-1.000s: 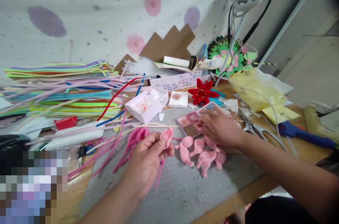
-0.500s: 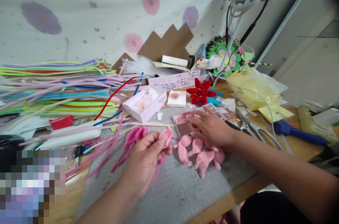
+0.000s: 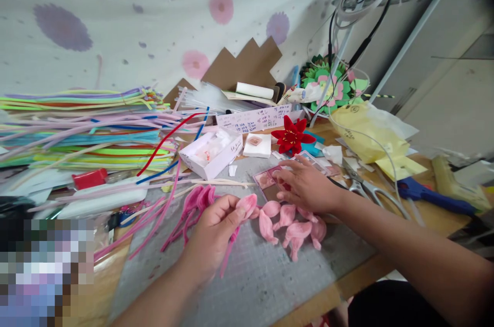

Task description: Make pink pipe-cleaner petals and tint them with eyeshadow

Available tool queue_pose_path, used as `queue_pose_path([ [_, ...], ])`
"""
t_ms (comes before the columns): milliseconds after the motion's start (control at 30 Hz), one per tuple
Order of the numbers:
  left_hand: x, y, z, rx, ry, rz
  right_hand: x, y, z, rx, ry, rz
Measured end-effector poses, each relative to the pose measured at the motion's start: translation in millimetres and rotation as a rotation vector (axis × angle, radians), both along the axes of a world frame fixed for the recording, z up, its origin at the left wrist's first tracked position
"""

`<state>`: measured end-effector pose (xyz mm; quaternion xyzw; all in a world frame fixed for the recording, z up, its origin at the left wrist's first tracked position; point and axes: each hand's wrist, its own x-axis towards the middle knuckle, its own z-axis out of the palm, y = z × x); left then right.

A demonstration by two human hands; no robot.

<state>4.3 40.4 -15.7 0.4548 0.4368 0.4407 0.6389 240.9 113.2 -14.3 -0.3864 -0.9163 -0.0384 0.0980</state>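
Observation:
Between the thumb and fingers of my left hand (image 3: 216,229) is a pink petal (image 3: 247,203), fuzzy and pale with a deeper pink shade on it. My right hand (image 3: 309,184) is over a flat compartmented palette of pinkish pads (image 3: 265,181), its fingers apart and slightly bent; whether the fingertips press on a pad I cannot tell. Several more pink petals (image 3: 297,230) with twisted ends lie on the grey cutting mat (image 3: 247,280) below my right hand. Left of the held petal rests a cluster of darker pink fuzzy loops (image 3: 197,201) with long stems.
Bundles of coloured pipe cleaners (image 3: 81,136) fill the left side. Behind the mat stand a white box (image 3: 210,154) and a red fabric flower (image 3: 292,135). Scissors (image 3: 365,188), a blue-handled tool (image 3: 434,195) and a yellow plastic bag (image 3: 370,126) lie at the right.
My left hand has shifted slightly right with the petal, closer to the petals on the mat. The palette has slid a little to the right under my right hand, which has barely moved.

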Motion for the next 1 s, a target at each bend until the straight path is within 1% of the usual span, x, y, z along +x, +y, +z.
queue_pose_path([
  [67, -1, 0, -1.1, 0.004, 0.017, 0.026, 1, 0, 1.1, -0.004, 0.020, 0.004],
  [133, -1, 0, -1.9, 0.008, 0.036, 0.043, 0, -4, 6.7, 0.004, 0.093, 0.021],
  [200, -1, 0, -2.3, 0.018, 0.056, 0.038, -3, -14, 16.4, 0.001, 0.224, 0.094],
  [300, -1, 0, -1.6, 0.076, 0.087, 0.030, -13, -34, 32.2, -0.029, 0.394, 0.271],
  [333, -1, -1, -0.8, 0.099, 0.102, 0.030, -17, -40, 35.9, -0.028, 0.410, 0.310],
  [400, -2, -1, 1.1, 0.140, 0.147, 0.031, -24, -52, 40.1, -0.012, 0.393, 0.344],
  [533, -3, -3, 5.0, 0.212, 0.257, 0.019, -33, -62, 40.5, -0.027, 0.325, 0.349],
  [700, -4, -4, 6.6, 0.261, 0.347, 0.047, -33, -62, 41.9, -0.016, 0.350, 0.318],
  [900, -4, -3, 7.0, 0.269, 0.348, 0.058, -34, -62, 42.1, -0.062, 0.358, 0.332],
  [1000, -3, -3, 8.3, 0.258, 0.337, 0.068, -31, -60, 40.6, -0.045, 0.394, 0.294],
])
